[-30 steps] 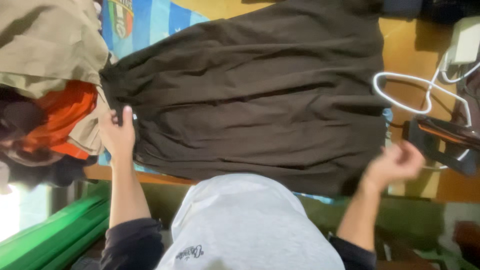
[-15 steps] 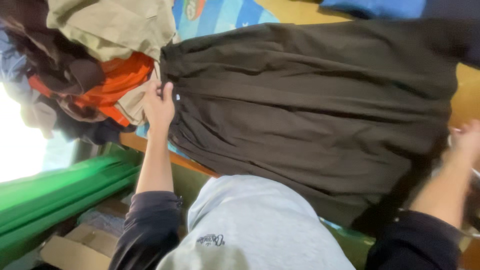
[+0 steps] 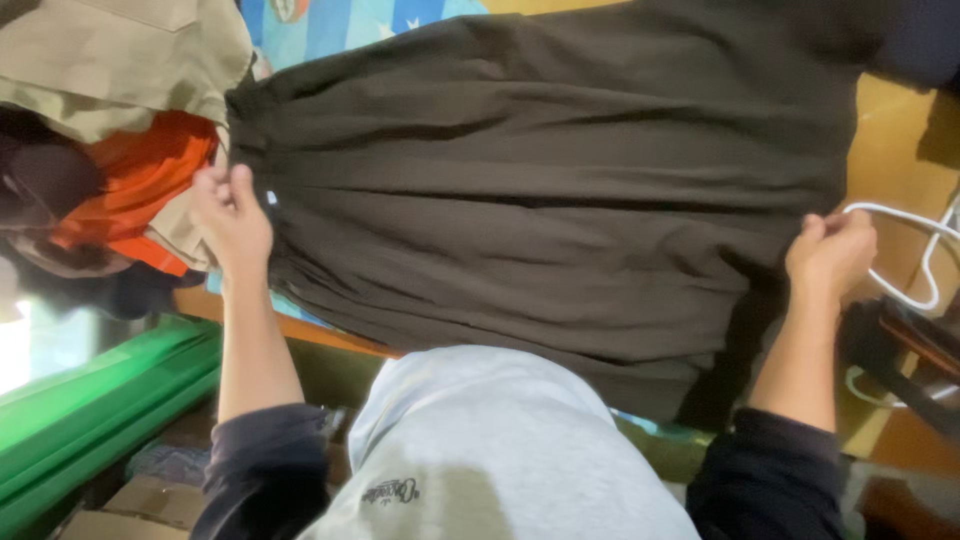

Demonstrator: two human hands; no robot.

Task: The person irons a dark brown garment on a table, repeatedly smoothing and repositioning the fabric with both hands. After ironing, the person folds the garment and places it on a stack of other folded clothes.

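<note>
A dark brown pleated garment (image 3: 540, 190) lies spread flat across the table, its gathered waistband at the left and its hem at the right. My left hand (image 3: 232, 215) pinches the waistband edge between thumb and fingers. At the far side, my right hand (image 3: 830, 255) is closed on the hem edge. Both sleeves are dark; my grey top (image 3: 500, 440) fills the lower middle of the view.
A heap of clothes, tan (image 3: 120, 60) on orange (image 3: 135, 185) and darker pieces, sits at the left. A blue patterned cloth (image 3: 330, 25) lies under the garment. A white cable (image 3: 900, 255) and a dark object (image 3: 915, 365) lie at the right on the orange-brown table (image 3: 895, 150). Green boards (image 3: 90, 420) stand lower left.
My right hand has come in from the right and closed on the garment's hem. The left hand stays on the waistband. The view has shifted back toward the right.
</note>
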